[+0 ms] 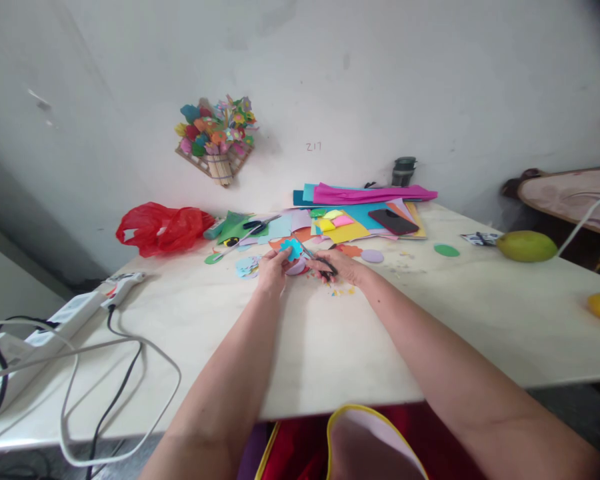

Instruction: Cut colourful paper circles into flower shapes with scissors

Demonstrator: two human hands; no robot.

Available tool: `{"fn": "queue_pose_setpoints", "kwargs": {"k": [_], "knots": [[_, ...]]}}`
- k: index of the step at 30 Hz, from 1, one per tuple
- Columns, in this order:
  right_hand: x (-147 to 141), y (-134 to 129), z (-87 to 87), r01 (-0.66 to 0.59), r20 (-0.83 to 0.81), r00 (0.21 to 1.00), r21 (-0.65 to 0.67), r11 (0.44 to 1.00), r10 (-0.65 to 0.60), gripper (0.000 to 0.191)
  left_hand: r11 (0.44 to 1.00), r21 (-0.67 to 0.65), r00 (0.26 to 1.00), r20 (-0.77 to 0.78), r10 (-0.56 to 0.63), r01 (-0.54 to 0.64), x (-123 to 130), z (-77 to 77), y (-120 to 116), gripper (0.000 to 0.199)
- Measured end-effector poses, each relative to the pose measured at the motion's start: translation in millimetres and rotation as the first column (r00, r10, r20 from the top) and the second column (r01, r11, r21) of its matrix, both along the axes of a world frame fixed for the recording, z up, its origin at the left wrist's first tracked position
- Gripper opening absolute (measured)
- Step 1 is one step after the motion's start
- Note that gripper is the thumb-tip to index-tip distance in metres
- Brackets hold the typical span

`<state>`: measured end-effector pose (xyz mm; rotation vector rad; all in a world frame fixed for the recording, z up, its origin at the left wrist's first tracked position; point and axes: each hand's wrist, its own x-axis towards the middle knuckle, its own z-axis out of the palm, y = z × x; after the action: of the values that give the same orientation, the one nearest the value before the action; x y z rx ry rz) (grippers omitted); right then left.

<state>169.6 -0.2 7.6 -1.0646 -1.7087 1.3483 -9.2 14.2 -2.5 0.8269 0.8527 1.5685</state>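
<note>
Between the fingers of my left hand is a blue paper flower with a scalloped edge. My right hand grips a pair of scissors by their dark handles, and the blades point up and left beside the flower. Below the hands lie small paper scraps in yellow and other colours. A pile of light blue and white cut paper rests left of my left hand. A lilac paper circle and an orange paper piece lie just beyond my right hand.
Coloured paper sheets with a phone on top lie at the back. A second pair of scissors and a red plastic bag are farther left. A power strip with looping cables occupies the left edge; a green mango-like fruit sits right.
</note>
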Motion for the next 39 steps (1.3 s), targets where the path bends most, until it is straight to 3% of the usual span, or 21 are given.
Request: {"fn": "queue_pose_setpoints", "kwargs": {"k": [39], "knots": [[-1,-9,14.3,0.015,0.058,0.998,-0.041,0.999,-0.012,0.029,0.999,0.008,0.999,0.0,-0.048,0.048,-3,5.6,-2,0.026]]}}
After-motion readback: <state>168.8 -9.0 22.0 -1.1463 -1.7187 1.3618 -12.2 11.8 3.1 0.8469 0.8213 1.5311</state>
